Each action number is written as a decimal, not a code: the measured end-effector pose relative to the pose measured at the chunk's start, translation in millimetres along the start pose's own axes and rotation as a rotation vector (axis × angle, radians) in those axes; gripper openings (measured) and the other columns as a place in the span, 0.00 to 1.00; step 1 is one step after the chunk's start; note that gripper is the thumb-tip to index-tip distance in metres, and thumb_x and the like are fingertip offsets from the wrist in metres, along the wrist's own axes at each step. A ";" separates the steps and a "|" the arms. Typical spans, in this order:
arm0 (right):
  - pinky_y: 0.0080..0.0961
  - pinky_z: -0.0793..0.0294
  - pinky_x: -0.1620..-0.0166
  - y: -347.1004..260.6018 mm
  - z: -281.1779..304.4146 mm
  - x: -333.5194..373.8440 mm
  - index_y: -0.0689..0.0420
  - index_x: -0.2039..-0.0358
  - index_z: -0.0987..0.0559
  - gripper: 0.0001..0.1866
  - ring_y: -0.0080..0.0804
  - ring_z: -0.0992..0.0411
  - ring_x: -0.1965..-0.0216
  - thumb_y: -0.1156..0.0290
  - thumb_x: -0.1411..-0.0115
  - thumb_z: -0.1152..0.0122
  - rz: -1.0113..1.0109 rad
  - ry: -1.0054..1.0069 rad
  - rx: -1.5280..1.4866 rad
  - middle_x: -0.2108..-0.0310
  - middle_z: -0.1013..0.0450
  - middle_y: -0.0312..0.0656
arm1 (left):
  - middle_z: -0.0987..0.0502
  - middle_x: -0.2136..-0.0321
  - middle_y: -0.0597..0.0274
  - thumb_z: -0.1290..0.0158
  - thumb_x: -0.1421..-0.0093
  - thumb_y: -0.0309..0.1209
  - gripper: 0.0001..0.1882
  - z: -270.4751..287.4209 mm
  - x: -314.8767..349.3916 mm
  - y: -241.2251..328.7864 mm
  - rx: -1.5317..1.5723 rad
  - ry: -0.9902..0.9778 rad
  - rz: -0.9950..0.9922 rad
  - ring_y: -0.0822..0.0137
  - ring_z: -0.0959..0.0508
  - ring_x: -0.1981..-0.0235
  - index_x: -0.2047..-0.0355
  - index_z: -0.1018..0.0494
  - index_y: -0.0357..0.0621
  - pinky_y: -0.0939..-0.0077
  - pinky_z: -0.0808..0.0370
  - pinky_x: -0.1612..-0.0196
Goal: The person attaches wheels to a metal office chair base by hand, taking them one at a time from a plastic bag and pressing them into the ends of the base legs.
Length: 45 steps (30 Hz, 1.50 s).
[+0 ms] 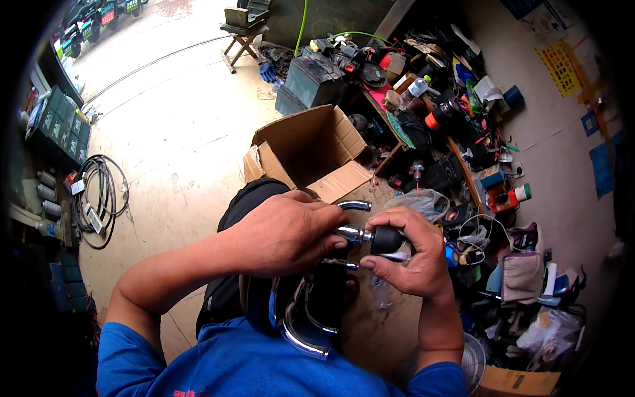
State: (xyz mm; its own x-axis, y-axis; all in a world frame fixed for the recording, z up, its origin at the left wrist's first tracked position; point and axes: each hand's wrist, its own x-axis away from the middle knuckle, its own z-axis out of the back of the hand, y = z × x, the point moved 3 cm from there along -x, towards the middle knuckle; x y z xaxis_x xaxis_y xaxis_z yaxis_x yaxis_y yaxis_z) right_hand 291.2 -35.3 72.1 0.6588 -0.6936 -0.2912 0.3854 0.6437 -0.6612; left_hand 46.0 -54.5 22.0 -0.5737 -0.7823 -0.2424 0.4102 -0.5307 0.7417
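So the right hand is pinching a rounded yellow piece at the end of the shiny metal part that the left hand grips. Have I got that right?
Not quite: the rounded piece pinched by the right hand is black, not yellow, as the head view shows. The left hand does grip the shiny metal part.

Clearly a workshop: tools [418, 171] heaped right of the cardboard box [340, 182], cable [99, 160] coiled left of it. Farther left, blurred, perhaps scooters [87, 30].
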 end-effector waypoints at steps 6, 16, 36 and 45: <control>0.43 0.17 0.53 -21.8 0.1 -19.4 0.60 0.56 0.20 0.18 0.53 0.18 0.58 0.73 0.47 0.24 0.068 -0.037 0.241 0.58 0.20 0.50 | 0.19 0.67 0.49 0.42 0.25 0.42 0.13 -3.5 -1.5 -0.2 -0.003 0.088 -0.067 0.38 0.19 0.62 0.53 0.24 0.45 0.47 0.22 0.49; 0.45 0.19 0.61 -19.9 -2.2 -24.0 0.56 0.59 0.21 0.18 0.52 0.20 0.64 0.74 0.50 0.27 0.205 -0.040 0.393 0.62 0.23 0.47 | 0.18 0.65 0.49 0.43 0.25 0.43 0.14 -2.0 -2.3 -2.2 -0.006 0.071 -0.036 0.38 0.18 0.59 0.52 0.24 0.46 0.46 0.21 0.50; 0.32 0.16 0.64 -12.5 1.9 -19.9 0.62 0.53 0.21 0.17 0.31 0.16 0.67 0.61 0.29 0.30 -0.685 -0.319 -0.326 0.66 0.18 0.47 | 0.19 0.67 0.49 0.43 0.24 0.43 0.14 -0.7 -1.4 -3.0 0.000 0.076 -0.072 0.40 0.18 0.61 0.52 0.24 0.45 0.48 0.21 0.47; 0.25 0.16 0.57 -8.8 10.5 -15.9 0.63 0.44 0.22 0.22 0.27 0.16 0.63 0.65 0.31 0.26 -0.835 -0.388 -0.662 0.61 0.17 0.41 | 0.15 0.60 0.49 0.36 0.30 0.35 0.16 4.0 -3.2 -0.1 -0.004 0.017 -0.013 0.43 0.15 0.55 0.46 0.22 0.42 0.49 0.22 0.43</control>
State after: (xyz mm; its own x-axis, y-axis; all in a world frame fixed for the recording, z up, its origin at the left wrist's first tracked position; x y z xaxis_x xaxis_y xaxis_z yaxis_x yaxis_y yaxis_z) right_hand 284.1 -26.5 89.8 0.5564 -0.6047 0.5699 0.4562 -0.3510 -0.8177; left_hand 45.0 -50.7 25.2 -0.5666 -0.7811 -0.2626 0.4062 -0.5420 0.7357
